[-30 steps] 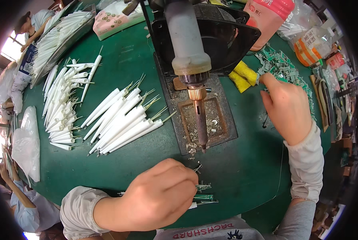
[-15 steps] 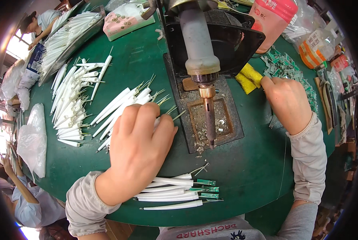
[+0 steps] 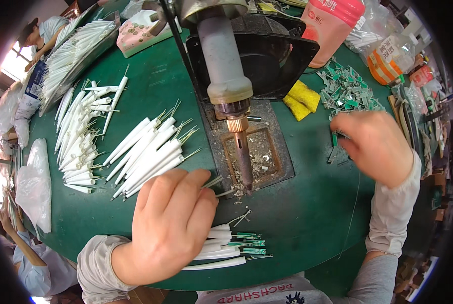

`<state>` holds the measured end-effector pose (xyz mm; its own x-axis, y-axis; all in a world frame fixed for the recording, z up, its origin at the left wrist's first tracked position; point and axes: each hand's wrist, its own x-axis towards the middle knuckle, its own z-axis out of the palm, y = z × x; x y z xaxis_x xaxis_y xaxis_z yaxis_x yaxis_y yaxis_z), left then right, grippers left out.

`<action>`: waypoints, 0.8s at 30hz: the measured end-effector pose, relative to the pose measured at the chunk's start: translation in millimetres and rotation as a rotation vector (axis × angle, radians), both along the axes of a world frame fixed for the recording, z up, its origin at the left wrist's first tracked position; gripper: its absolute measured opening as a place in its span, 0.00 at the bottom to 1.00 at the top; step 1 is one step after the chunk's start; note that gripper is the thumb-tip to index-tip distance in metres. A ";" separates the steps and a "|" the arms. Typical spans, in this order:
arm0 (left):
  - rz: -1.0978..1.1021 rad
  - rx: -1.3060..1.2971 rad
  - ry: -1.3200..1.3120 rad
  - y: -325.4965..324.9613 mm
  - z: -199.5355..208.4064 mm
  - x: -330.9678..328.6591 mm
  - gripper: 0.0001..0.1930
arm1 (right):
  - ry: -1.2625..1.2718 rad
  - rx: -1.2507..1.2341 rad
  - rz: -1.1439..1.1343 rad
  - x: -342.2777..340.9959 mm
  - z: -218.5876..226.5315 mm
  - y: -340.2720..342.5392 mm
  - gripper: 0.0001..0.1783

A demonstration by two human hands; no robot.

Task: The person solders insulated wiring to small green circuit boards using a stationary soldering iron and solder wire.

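Observation:
My left hand (image 3: 168,228) is closed, palm down, just left of the soldering iron (image 3: 242,152). Wire leads (image 3: 215,183) stick out past its fingers, like those on the white tubes; the body they belong to is hidden under the hand. Below it lies a row of white tapered tubes (image 3: 219,264), several ending in small green circuit boards (image 3: 251,243). At the right, my right hand (image 3: 376,147) is slightly blurred, its fingertips pinched at a small green circuit board (image 3: 334,139). A heap of such boards (image 3: 349,88) lies just beyond it.
The iron hangs tip down over a metal base (image 3: 282,164) with solder crumbs. Loose white tubes with wires (image 3: 148,152) lie at left, near another pile (image 3: 79,142) and a plastic bag (image 3: 34,187). A yellow sponge (image 3: 301,100), pink pouch (image 3: 333,25) and bottle (image 3: 391,58) stand behind.
My left hand has drawn back from the loose tubes toward me, wire leads still past its fingers. My right hand has come down from the board heap's edge. The whole view has shifted slightly.

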<state>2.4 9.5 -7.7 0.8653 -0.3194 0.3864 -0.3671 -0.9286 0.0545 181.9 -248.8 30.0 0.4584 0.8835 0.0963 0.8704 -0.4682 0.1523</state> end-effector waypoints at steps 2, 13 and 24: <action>-0.001 -0.075 0.033 -2.9 4.0 -4.3 0.17 | 0.170 -0.113 -0.055 -21.2 4.7 0.1 0.06; -0.106 -0.433 0.189 3.3 16.1 -0.1 0.12 | 0.197 -0.077 -0.002 -27.7 -8.6 13.8 0.08; -0.037 -0.683 0.510 4.0 38.0 -3.2 0.10 | 0.611 0.177 0.292 -46.2 -16.0 33.2 0.06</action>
<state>-0.8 13.4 30.3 0.9794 -0.1892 0.0709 -0.1751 -0.6195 0.7652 135.7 -215.6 13.9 0.2227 0.9736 0.0504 0.8696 -0.1750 -0.4617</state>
